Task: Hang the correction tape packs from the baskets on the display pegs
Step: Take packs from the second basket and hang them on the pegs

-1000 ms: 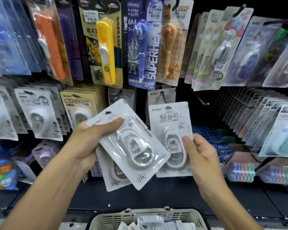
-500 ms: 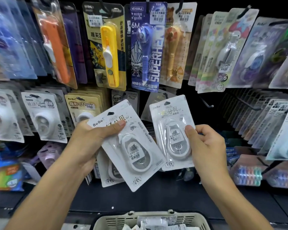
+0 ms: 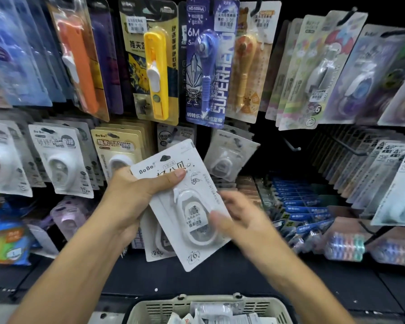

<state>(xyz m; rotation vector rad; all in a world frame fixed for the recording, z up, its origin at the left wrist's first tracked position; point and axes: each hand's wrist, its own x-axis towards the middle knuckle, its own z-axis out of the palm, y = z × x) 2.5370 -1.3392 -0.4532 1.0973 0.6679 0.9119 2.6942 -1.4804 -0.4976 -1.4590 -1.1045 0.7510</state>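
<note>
1. You stand facing a dark display wall (image 3: 278, 141) in a shop, hung with rows of carded stationery on metal pegs.
2. The top row carries a yellow cutter pack (image 3: 153, 73), an orange pack (image 3: 80, 64) to its left and a blue pack (image 3: 208, 66) printed "6M" to its right.
3. The middle row carries white correction tape cards; one hanging pack (image 3: 229, 157) sits just above and behind your hands, tilted on its peg.
4. A bare peg (image 3: 290, 143) juts out of the dark gap to the right of that pack.
5. Below the pegs, a dark shelf (image 3: 126, 277) runs across the wall.
6. A beige slotted basket (image 3: 150, 309) sits at the bottom edge, with white packs (image 3: 211, 312) piled loosely inside.
7. Your left hand (image 3: 131, 197) grasps a stack of correction tape packs (image 3: 192, 206), thumb pressed across the front card near its top. A second card shows behind and below the front one.
8. Your right hand (image 3: 239, 218) is blurred. Its fingers lie at the right edge of the front card, over the plastic bubble. Whether they pinch the card cannot be told.
</note>
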